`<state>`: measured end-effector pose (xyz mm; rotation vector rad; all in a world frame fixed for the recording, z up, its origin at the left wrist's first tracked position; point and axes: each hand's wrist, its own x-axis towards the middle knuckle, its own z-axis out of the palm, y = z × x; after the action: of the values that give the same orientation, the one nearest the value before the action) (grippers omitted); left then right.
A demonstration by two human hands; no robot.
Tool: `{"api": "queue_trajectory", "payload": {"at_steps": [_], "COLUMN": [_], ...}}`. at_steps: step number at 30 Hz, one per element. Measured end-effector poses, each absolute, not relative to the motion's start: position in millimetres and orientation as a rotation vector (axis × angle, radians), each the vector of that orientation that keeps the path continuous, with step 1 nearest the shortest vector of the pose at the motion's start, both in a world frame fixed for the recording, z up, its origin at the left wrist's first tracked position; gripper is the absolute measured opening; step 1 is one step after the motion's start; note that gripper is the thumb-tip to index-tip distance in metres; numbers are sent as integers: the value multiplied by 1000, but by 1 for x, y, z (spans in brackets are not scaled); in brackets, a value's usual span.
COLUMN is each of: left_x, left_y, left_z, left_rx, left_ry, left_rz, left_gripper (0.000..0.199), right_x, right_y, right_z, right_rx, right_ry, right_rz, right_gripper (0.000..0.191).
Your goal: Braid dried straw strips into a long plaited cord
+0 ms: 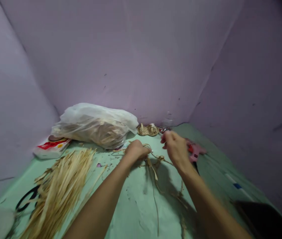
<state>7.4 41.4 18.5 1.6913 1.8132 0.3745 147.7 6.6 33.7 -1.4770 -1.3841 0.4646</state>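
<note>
My left hand (136, 151) is closed on a knotted length of brown twine (160, 158), just above the green tabletop. Loose strands and tails hang from its fingertips and trail toward me. To the right, my right hand (174, 146) is raised with its fingers curled together. Whatever it pinches, if anything, is too blurred to make out. More knotted twine lies on the table below my right forearm.
A bundle of pale dried strips (61, 189) lies at left, over black-handled scissors (26, 199). Behind are a tissue pack (51, 149), a stuffed plastic bag (96, 124) and a small woven piece (148, 129). A pink glue gun (195, 149) rests at right, a dark flat object (260, 215) nearer.
</note>
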Motion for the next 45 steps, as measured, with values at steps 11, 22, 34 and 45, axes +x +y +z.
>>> {"api": "queue_trajectory", "payload": {"at_steps": [11, 22, 34, 45], "left_x": [-10, -18, -13, -20], "left_y": [43, 47, 38, 40], "left_z": [12, -1, 29, 25], "left_rx": [1314, 1248, 1423, 1395], "left_ry": [1522, 1350, 1489, 1561], "left_rz": [301, 359, 259, 376], "left_gripper": [12, 18, 11, 13], "right_x": [130, 118, 116, 108], "right_y": [21, 21, 29, 16], "right_z": [7, -8, -19, -3], "right_rx": [-1489, -1488, -1605, -1985], "right_ry": [-964, -1116, -1259, -1944], "right_rz": [1435, 1639, 1417, 230], "right_gripper": [11, 4, 27, 23]}}
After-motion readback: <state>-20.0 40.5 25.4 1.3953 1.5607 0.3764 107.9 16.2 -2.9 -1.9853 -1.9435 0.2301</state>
